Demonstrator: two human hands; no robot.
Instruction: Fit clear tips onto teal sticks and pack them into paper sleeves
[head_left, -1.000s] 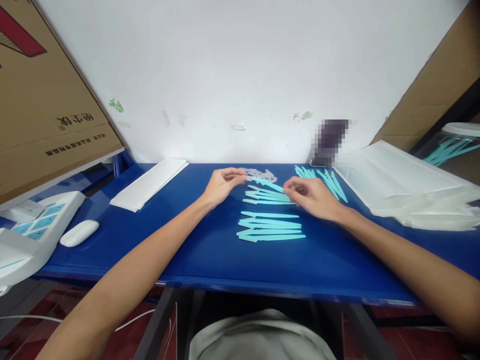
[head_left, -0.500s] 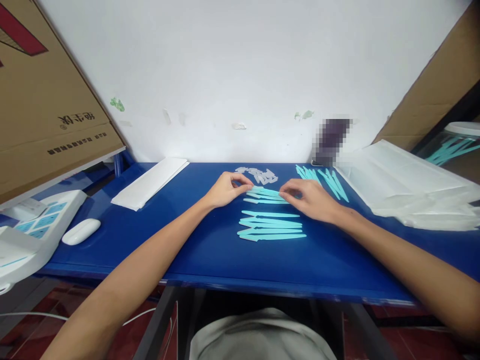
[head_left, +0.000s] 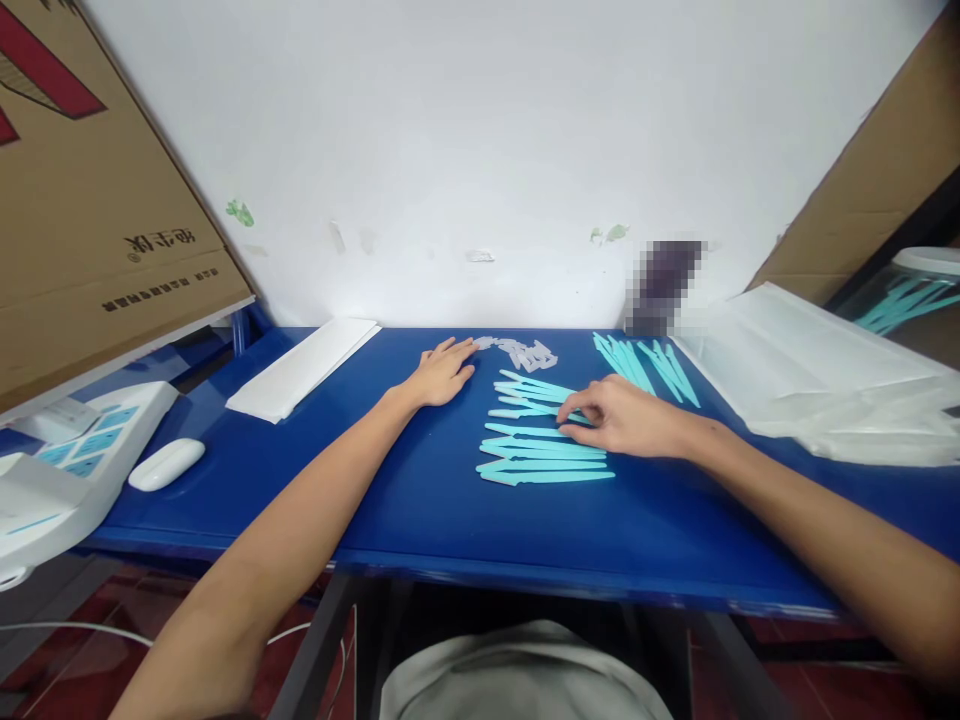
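Several long teal plastic pieces (head_left: pixel 536 455) lie in a row at the middle of the blue table (head_left: pixel 420 500). My right hand (head_left: pixel 619 418) rests on their right ends, fingers curled and pressing on one piece. My left hand (head_left: pixel 442 372) lies flat on the table to the left of the row, fingers stretched out toward a small heap of clear caps (head_left: pixel 525 352). It holds nothing. A second bunch of teal pieces (head_left: pixel 649 362) lies behind my right hand.
A stack of clear plastic bags (head_left: pixel 817 370) fills the right side. A folded white sheet (head_left: pixel 304 368) lies at the back left. A white mouse (head_left: pixel 166 464) and a white device (head_left: pixel 52 480) sit at the left, under a cardboard box (head_left: pixel 97 220).
Both hands held one teal piece between them, set it down in the row, then parted. My left hand opened flat and my right hand slid nearer along the row.
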